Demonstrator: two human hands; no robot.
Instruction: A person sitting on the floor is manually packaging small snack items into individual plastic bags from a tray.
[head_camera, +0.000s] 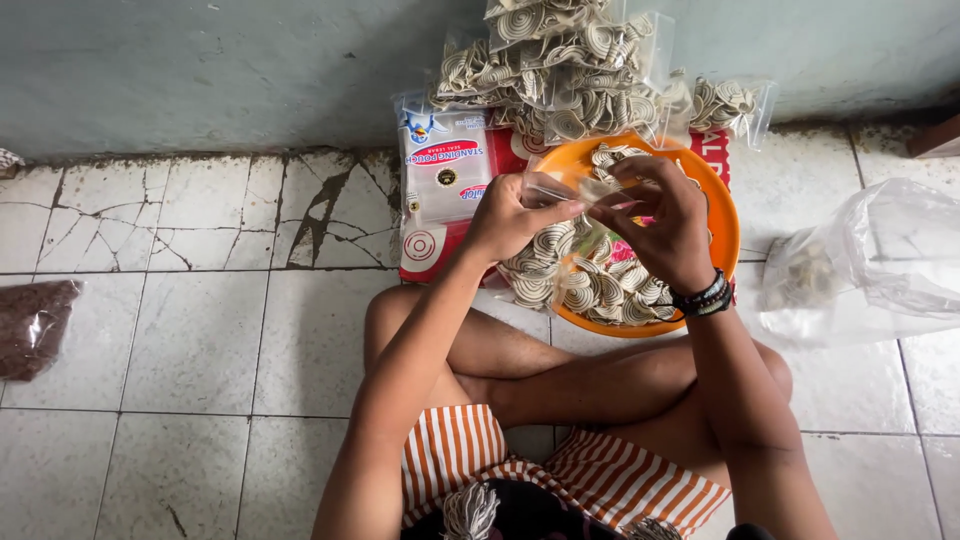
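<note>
Pinching a clear pouch (580, 205) between left hand (515, 215) and right hand (665, 225), seemingly above orange bowl (722, 225)

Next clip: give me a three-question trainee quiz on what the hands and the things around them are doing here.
1. True or false: the left hand and the right hand both hold a small clear bag over the orange bowl.
2. Where are the filled bags piled? A) against the wall beyond the bowl B) on the person's lap C) inside the bowl
3. What does the right wrist wear?

Key: 1 true. 2 A. 3 dark bracelets.
</note>
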